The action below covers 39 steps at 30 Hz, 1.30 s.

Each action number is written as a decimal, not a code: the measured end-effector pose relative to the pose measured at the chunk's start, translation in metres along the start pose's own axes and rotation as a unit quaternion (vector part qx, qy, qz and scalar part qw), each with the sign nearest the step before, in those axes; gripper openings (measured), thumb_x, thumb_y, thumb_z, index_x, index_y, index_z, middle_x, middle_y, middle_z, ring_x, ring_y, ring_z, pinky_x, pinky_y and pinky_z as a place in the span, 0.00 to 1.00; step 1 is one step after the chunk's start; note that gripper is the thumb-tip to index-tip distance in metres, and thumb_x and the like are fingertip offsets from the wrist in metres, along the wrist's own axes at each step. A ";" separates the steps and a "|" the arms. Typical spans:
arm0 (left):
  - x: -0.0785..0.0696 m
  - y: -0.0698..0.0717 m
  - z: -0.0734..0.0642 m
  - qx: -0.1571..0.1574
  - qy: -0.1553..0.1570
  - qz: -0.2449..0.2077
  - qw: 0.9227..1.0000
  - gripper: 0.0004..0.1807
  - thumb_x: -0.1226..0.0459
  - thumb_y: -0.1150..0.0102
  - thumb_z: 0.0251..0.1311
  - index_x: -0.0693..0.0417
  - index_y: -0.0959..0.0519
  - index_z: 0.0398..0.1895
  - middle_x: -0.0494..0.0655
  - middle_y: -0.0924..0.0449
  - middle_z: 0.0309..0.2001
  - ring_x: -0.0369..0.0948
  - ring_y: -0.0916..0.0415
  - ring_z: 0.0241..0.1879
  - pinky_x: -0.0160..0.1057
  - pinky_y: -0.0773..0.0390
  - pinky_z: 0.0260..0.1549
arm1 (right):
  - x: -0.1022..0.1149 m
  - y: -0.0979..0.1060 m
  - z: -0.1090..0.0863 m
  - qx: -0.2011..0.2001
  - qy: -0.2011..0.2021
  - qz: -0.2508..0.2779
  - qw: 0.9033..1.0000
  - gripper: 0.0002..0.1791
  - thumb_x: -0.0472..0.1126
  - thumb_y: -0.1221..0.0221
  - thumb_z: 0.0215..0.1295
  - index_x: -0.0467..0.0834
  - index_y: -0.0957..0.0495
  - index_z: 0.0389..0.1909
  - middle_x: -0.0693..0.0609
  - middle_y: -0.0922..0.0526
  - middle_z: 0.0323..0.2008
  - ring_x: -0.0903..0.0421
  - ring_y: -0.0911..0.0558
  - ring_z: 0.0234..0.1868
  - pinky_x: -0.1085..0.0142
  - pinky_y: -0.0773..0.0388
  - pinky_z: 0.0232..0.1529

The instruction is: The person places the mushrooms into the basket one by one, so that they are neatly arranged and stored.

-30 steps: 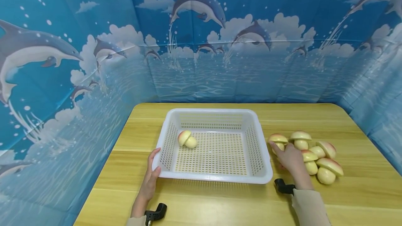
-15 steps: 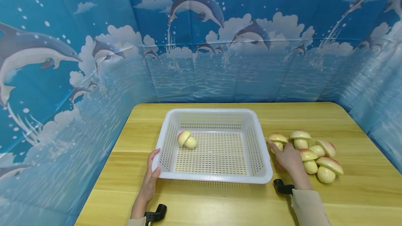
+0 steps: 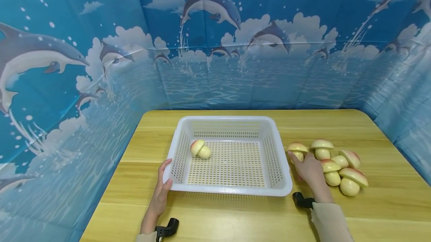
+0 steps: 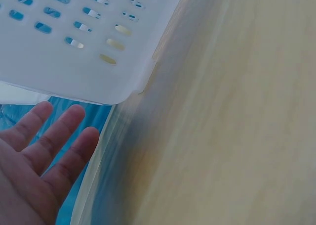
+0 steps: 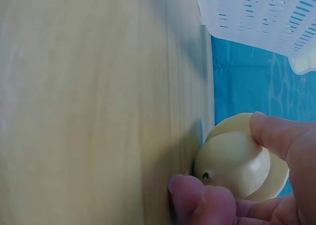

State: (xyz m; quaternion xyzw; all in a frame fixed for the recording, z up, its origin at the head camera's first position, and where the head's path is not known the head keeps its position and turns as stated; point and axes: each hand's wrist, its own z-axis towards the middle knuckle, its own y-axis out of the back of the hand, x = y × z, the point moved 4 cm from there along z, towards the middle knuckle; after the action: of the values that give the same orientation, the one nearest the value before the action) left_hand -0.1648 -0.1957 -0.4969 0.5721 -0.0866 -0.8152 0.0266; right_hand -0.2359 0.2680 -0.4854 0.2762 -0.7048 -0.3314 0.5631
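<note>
right wrist: mushroom [image 5: 231, 158] points stem-first (long axis foreshortened) toward viewer.

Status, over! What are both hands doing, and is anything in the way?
Left hand at the white basket's left rim. Right hand gripping a mushroom, right of basket. Basket's right wall between mushroom and basket floor. Over.

Mushrooms [image 3: 330, 165]: I see cream-yellow, caps blushed red; possibly paler in my hazy right-wrist feed.
Basket [image 3: 227, 189]: white, slotted grid.
Worktop [image 3: 229, 219]: yellow wood grain.
Curtain [image 3: 222, 81]: blue, grey-and-white dolphins, white clouds.
Sleeves [image 3: 331, 221]: beige.
</note>
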 end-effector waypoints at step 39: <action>0.000 -0.001 0.001 -0.002 0.010 -0.007 1.000 0.31 0.61 0.66 0.65 0.49 0.53 0.72 0.57 0.52 0.71 0.56 0.46 0.63 0.63 0.46 0.54 | 0.008 0.006 0.000 -0.028 0.010 -0.001 1.000 0.52 0.67 0.60 0.67 0.13 0.44 0.53 0.40 0.24 0.17 0.44 0.22 0.22 0.55 0.28 0.25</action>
State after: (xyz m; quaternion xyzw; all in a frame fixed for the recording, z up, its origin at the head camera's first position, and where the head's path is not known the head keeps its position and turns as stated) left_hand -0.1656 -0.1951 -0.4970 0.5811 -0.0812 -0.8094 0.0229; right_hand -0.2373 0.2651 -0.4757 0.2643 -0.6891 -0.3487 0.5777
